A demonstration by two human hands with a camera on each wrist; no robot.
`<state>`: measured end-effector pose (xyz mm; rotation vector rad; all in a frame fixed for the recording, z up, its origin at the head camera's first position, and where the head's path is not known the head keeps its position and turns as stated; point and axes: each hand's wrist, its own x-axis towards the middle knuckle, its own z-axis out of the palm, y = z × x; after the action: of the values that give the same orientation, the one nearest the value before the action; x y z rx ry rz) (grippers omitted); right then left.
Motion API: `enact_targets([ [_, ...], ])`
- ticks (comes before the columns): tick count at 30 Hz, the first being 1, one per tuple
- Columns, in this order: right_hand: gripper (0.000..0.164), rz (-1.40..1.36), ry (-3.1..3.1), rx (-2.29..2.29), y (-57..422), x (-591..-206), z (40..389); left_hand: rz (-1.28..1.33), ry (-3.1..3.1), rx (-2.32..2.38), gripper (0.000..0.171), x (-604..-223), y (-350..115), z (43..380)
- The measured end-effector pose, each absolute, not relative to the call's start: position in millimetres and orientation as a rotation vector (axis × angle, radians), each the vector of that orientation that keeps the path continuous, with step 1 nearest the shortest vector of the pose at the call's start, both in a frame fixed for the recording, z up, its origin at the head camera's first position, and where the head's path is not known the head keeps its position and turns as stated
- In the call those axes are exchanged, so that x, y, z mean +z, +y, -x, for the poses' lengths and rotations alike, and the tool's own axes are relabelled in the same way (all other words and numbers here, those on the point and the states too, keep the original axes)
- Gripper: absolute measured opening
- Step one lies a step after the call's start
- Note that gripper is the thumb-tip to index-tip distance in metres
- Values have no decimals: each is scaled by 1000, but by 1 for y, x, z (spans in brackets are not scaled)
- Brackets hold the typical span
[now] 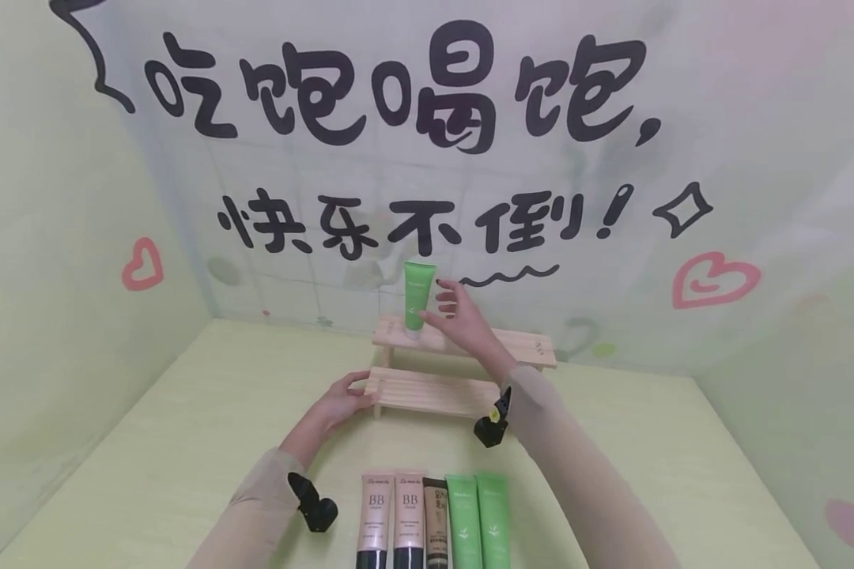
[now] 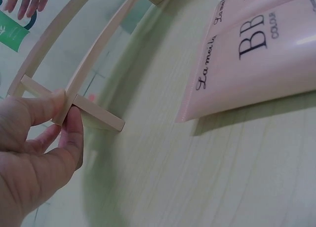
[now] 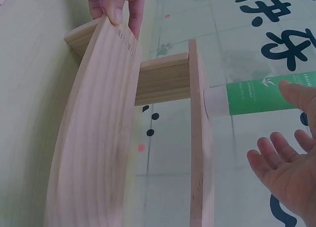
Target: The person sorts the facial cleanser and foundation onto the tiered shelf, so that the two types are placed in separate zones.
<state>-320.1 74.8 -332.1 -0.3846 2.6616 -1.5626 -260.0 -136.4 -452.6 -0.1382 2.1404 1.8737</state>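
A two-tier wooden stand [image 1: 434, 393] is set near the back wall. My left hand [image 1: 345, 401] grips the left end of its lower tier, thumb on top and fingers beneath, as the left wrist view shows. On the upper tier [image 1: 512, 345], near its left end, a green squeeze tube [image 1: 417, 291] stands upright on its white cap. My right hand [image 1: 462, 318] is just right of that tube, fingers spread and apart from it. In the right wrist view the thumb [image 3: 297, 94] overlaps the tube's green side.
In front of the stand lie two pink BB cream tubes [image 1: 375, 506] [image 1: 409, 506], a brown tube [image 1: 437, 518] and two green tubes [image 1: 464, 514] [image 1: 494, 514], side by side on the pale wood-grain table [image 1: 185, 442]. Printed walls [image 1: 427, 174] enclose the back and sides.
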Motion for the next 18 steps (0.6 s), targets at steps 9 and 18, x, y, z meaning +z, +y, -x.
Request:
enact_targets([
  [9, 54, 268, 2613, -1499, 103, -342, 289, 101, 2082, 1912, 59, -453, -137, 259],
  [18, 48, 264, 2636, -1477, 132, -358, 261, 4, 2052, 1929, 66, -451, -142, 256],
])
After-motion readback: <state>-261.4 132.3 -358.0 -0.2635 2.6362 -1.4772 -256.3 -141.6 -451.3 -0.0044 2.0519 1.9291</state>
